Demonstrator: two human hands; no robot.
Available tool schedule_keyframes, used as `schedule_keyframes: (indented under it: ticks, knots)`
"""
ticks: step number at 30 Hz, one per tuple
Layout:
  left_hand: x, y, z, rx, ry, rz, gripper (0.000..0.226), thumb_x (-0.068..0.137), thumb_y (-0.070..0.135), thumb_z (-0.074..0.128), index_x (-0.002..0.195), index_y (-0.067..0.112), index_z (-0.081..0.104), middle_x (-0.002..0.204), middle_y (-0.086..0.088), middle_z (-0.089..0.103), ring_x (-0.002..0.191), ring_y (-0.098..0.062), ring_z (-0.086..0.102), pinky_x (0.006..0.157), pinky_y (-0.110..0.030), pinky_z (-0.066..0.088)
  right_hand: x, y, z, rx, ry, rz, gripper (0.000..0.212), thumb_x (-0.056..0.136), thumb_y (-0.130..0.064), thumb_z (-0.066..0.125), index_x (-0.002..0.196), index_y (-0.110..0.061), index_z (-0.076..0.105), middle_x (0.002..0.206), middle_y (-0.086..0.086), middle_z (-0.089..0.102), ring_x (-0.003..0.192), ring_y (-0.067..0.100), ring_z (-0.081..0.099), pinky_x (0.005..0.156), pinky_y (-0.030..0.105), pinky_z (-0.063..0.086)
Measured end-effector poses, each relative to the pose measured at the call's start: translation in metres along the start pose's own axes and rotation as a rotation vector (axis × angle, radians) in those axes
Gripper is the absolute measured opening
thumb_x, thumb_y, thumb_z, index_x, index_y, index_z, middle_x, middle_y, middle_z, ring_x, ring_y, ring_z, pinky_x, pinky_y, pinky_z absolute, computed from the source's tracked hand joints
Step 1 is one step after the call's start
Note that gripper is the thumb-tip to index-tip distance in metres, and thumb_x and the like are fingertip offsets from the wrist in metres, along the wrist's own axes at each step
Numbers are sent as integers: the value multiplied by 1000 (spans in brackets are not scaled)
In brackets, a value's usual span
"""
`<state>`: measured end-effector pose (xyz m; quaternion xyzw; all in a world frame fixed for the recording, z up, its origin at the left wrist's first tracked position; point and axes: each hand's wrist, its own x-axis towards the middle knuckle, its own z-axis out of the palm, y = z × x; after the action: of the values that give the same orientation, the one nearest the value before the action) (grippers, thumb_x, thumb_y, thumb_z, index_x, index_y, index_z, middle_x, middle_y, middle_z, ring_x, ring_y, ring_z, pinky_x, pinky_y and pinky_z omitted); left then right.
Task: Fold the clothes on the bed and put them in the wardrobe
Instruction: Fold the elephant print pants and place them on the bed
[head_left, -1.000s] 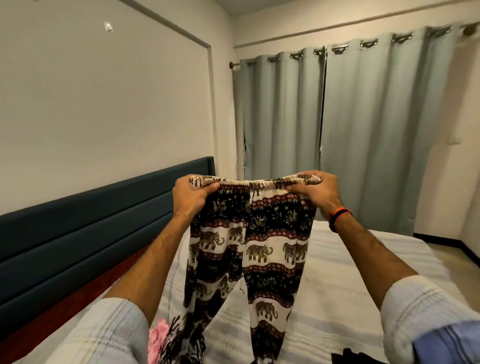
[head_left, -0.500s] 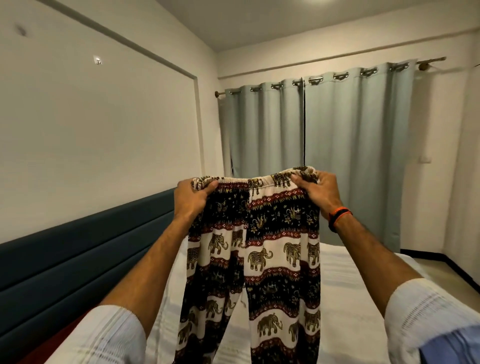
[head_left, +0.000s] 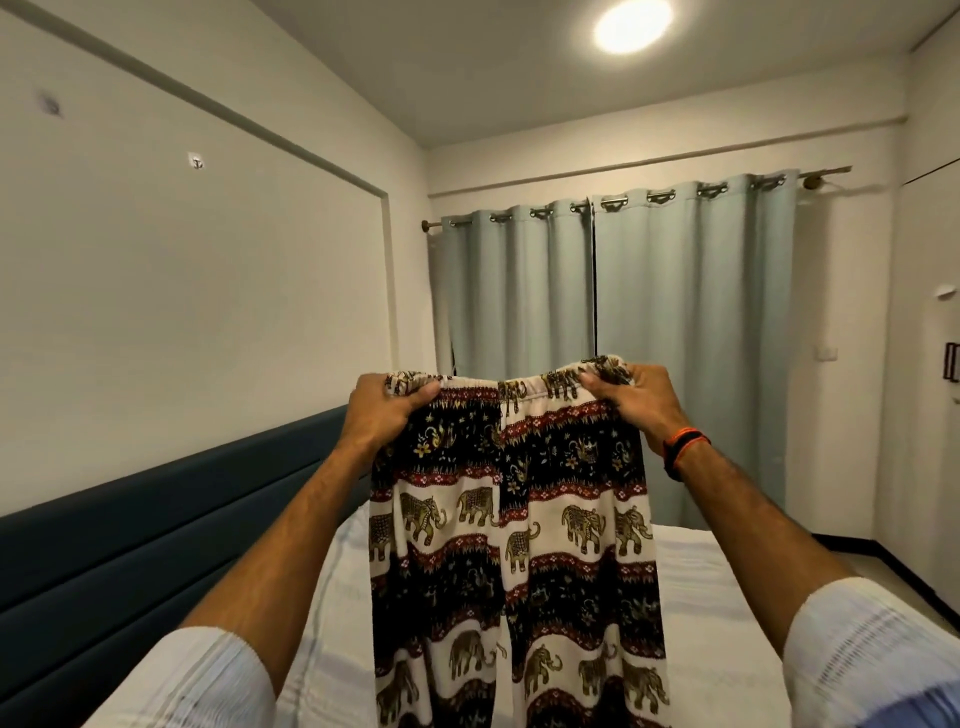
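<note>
A pair of elephant-print trousers (head_left: 514, 540), black, white and red, hangs in the air in front of me over the bed (head_left: 727, 613). My left hand (head_left: 387, 410) grips the left end of the waistband. My right hand (head_left: 636, 400), with an orange and black band at the wrist, grips the right end. The waistband is stretched flat between both hands and the two legs hang straight down, their lower ends cut off by the frame's bottom edge.
The bed has a white striped sheet and a dark blue padded headboard (head_left: 156, 540) along the left wall. Grey curtains (head_left: 613, 338) cover the far wall. A white panel with a handle (head_left: 951, 364) shows at the right edge.
Both hands have lifted the trousers higher and spread the waistband wider. My view has tilted up, so the ceiling light now shows and the clothes lying on the bed are out of sight.
</note>
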<state>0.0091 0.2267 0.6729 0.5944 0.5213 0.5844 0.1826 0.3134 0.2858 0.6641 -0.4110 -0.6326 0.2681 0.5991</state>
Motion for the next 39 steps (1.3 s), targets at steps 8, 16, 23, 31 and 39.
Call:
schedule_keyframes:
  ticks: [8, 16, 23, 31, 39]
  knots:
    - [-24, -6, -15, -361, -206, -137, 19, 83, 23, 73, 88, 5, 67, 71, 0, 75, 72, -19, 72, 55, -20, 55, -18, -9, -24, 220, -393, 48, 28, 77, -21, 74, 93, 1, 67, 87, 9, 73, 83, 24, 68, 72, 27, 59]
    - [-24, -38, 10, -71, -4, -489, 41, 76, 32, 76, 105, 5, 66, 96, -11, 69, 84, -25, 66, 75, -37, 57, -14, 13, 15, -278, -153, 332, 27, 80, -20, 77, 95, 1, 68, 98, 16, 71, 88, 26, 65, 77, 33, 56]
    - [-30, -45, 68, 229, 177, -359, 40, 72, 36, 77, 96, 6, 69, 95, -9, 70, 89, -24, 66, 80, -37, 59, -46, 9, 88, -581, -5, 58, 42, 85, -18, 64, 50, -14, 41, 53, -2, 44, 54, 14, 44, 45, 19, 34]
    - [-32, -42, 96, 194, 139, -313, 24, 80, 31, 74, 73, 10, 70, 71, -1, 68, 68, -14, 64, 58, -24, 51, -45, 23, 116, -620, -82, 67, 29, 81, -37, 69, 64, -14, 63, 72, 6, 68, 70, 22, 66, 58, 29, 54]
    - [-26, -51, 105, 0, -22, -467, 59, 90, 63, 41, 110, 13, 65, 106, -9, 69, 94, -24, 65, 88, -43, 56, -53, 32, 120, -543, -283, 53, 37, 93, -26, 58, 59, -14, 51, 61, 1, 56, 55, 14, 49, 48, 23, 34]
